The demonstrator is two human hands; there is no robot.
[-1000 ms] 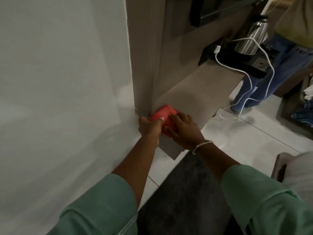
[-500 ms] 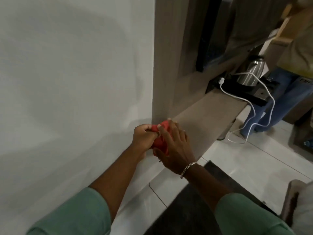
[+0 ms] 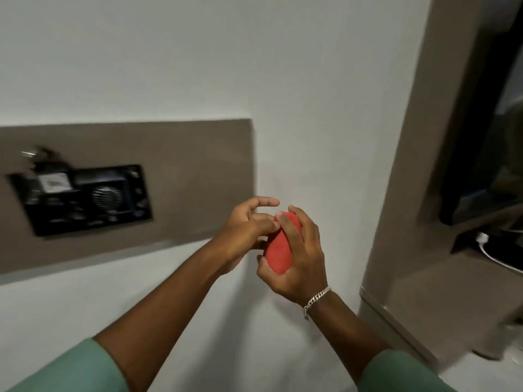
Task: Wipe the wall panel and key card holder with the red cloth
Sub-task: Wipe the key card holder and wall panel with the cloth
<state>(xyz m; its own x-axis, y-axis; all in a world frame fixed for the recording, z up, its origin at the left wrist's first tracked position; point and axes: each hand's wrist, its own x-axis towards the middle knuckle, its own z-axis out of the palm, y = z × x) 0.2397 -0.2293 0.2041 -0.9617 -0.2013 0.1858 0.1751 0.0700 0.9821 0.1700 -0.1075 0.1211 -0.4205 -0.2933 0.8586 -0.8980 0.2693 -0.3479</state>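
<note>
A brown wall panel (image 3: 192,171) runs across the white wall at the left. Set into it is a black control plate with the key card holder (image 3: 85,199), a white card showing at its top left. The folded red cloth (image 3: 280,250) sits in front of the wall, just right of the panel's edge. My right hand (image 3: 300,256) is wrapped around the cloth from the right. My left hand (image 3: 246,230) pinches the cloth's upper left edge with its fingertips. Neither hand touches the panel.
A tall brown wooden upright (image 3: 410,165) stands at the right, with a dark screen (image 3: 486,154) beyond it. A shelf (image 3: 441,292) at the right carries a white cable (image 3: 492,256). A pale floor strip shows at the bottom right.
The view swung up and left from the shelf corner to the wall panel. Both hands lifted the red cloth off the shelf and now hold it in the air before the wall.
</note>
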